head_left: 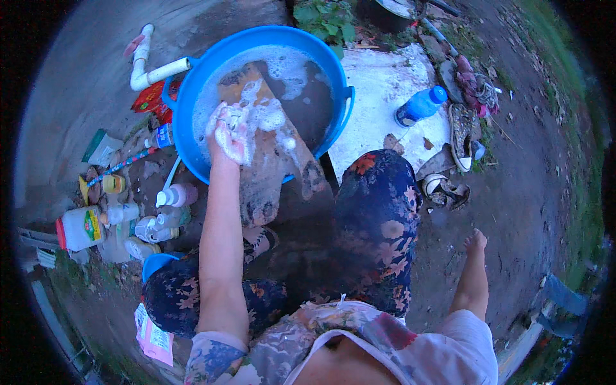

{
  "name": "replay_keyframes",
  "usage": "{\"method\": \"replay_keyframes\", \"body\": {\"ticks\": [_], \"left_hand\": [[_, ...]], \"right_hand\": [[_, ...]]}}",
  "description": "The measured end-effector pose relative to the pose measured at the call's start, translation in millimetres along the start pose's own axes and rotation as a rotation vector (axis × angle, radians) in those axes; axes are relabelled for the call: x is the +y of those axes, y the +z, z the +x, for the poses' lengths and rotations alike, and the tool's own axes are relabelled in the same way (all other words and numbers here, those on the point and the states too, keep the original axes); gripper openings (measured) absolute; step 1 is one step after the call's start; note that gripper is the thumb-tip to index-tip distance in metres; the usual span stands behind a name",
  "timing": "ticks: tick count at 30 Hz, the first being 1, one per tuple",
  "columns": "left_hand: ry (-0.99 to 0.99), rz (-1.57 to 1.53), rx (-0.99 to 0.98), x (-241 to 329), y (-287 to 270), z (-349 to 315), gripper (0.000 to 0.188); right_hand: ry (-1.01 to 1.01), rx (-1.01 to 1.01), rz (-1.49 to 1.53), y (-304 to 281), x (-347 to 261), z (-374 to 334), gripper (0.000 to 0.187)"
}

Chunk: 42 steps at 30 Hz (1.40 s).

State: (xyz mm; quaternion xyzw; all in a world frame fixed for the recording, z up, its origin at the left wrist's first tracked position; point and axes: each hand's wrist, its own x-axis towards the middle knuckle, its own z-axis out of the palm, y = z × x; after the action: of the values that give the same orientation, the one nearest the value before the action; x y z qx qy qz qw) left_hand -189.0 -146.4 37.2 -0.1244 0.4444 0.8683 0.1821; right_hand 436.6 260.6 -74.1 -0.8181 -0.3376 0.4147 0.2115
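My left hand [228, 133] is over the blue basin [181, 131], thickly coated in white suds. Its fingers look curled around a foamy pale lump with dark marks, which I cannot make out. Beneath it a wooden washboard [262, 160] leans at a slant, its upper end in the cloudy, soapy water and its lower end past the near rim. Foam clings to the board's upper part. Away to the right, my right hand [475, 240] hangs above the ground, small in view, fingers seemingly curled with nothing visible in them.
A blue bottle [420, 107] stands on a white board [378, 83] right of the basin. Old shoes [461, 138] lie beyond it. At left are a white pipe [157, 74], a red-lidded jar [80, 228], a white-capped bottle [177, 195] and white shoes [154, 229].
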Motion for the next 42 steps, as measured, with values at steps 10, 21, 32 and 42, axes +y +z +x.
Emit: {"method": "replay_keyframes", "body": {"ticks": [10,21,32,42], "left_hand": [[0.165,0.271,0.040,-25.1,24.6,-20.9,0.032],[0.184,0.365,0.067,-33.0,29.3,-17.8,0.031],[0.224,0.467,0.079,-29.4,14.9,-13.7,0.028],[0.235,0.452,0.027,-35.9,1.7,-2.3,0.027]], "right_hand": [[-0.806,-0.086,-0.984,20.7,-28.6,-3.3,0.033],[-0.889,-0.384,-1.294,9.1,59.3,51.3,0.032],[-0.610,-0.444,-1.134,41.3,73.5,6.3,0.039],[-0.752,-0.415,-1.166,41.5,49.2,-41.6,0.024]]}}
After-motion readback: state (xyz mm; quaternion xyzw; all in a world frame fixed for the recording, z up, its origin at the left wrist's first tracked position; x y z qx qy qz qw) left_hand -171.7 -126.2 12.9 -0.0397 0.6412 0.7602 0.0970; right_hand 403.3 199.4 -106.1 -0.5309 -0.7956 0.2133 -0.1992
